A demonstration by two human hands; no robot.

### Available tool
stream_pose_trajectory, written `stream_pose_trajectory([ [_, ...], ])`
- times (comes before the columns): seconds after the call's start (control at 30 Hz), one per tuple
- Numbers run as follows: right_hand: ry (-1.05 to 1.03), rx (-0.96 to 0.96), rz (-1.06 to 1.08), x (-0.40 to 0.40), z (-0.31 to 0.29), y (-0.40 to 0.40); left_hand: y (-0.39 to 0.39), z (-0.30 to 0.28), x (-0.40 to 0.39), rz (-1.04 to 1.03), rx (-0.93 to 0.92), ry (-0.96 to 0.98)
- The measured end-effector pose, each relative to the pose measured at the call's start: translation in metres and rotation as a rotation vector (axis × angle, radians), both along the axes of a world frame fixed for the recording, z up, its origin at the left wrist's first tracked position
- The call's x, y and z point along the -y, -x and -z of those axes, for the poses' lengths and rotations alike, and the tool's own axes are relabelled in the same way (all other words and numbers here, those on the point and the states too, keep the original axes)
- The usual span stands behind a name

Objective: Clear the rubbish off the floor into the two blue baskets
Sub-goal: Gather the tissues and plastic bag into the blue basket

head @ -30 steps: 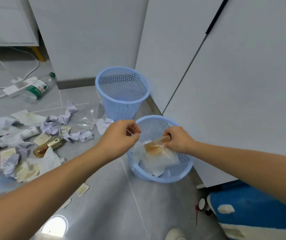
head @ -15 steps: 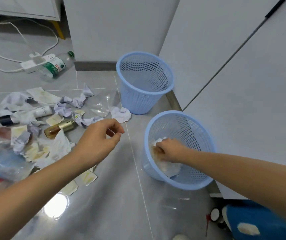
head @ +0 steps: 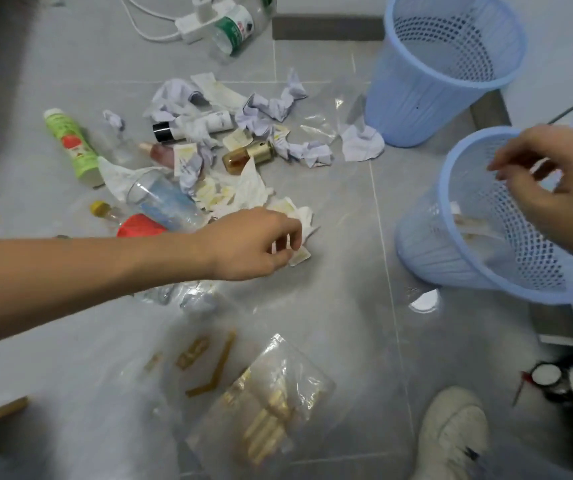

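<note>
Two blue mesh baskets stand on the right: the far basket point(head: 416, 98) looks empty, and the near basket point(head: 451, 161) holds a white and brown plastic wrapper point(head: 475, 230). My right hand point(head: 548, 188) hovers over the near basket's rim with loosely curled fingers and holds nothing. My left hand point(head: 250, 244) reaches down to the floor, its fingertips pinching a small pale sachet point(head: 300, 257) at the near edge of the rubbish pile. The pile holds crumpled paper point(head: 361, 143), an amber bottle point(head: 248, 155), a green bottle point(head: 73, 147) and a clear cup point(head: 163, 202).
A clear bag of yellow sticks point(head: 267, 403) lies on the grey tiles near my white shoe point(head: 451, 434). At the back lie a plastic bottle with a green label point(head: 236, 27) and a white power strip point(head: 195, 24) with cables. A white wall runs behind the baskets.
My right hand let go of the wrapper inside the near basket and rose above the rim. My left hand dropped from mid-air to the sachet on the floor. The view tilted down.
</note>
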State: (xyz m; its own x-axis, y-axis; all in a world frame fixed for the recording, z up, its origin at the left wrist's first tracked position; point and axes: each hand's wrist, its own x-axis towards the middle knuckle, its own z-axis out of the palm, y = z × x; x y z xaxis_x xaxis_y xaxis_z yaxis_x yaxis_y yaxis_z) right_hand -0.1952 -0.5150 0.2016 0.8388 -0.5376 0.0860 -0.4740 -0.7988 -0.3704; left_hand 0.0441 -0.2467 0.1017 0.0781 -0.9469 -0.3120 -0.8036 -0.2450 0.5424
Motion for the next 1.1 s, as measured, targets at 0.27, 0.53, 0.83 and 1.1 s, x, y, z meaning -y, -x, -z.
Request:
stream_pose_trajectory([
  [0.27,-0.533,-0.614,-0.311,-0.2,0.135,-0.032,-0.006,0.055,-0.106,0.091,0.117,-0.228],
  [0.53,-0.443,-0.513,-0.09,-0.268,0.236,-0.039,-0.001,0.093,-0.191,-0.14,0.245,-0.421],
  [0.83,-0.956,-0.583,-0.158,-0.227,0.213,-0.062,-0.021,0.087,-0.208,-0.385,-0.281,-0.257],
  [1.1,-1.086,-0.428,-0.189,-0.144,0.115,-0.127,-0.11,0.025,-0.175,-0.756,-0.755,0.006],
])
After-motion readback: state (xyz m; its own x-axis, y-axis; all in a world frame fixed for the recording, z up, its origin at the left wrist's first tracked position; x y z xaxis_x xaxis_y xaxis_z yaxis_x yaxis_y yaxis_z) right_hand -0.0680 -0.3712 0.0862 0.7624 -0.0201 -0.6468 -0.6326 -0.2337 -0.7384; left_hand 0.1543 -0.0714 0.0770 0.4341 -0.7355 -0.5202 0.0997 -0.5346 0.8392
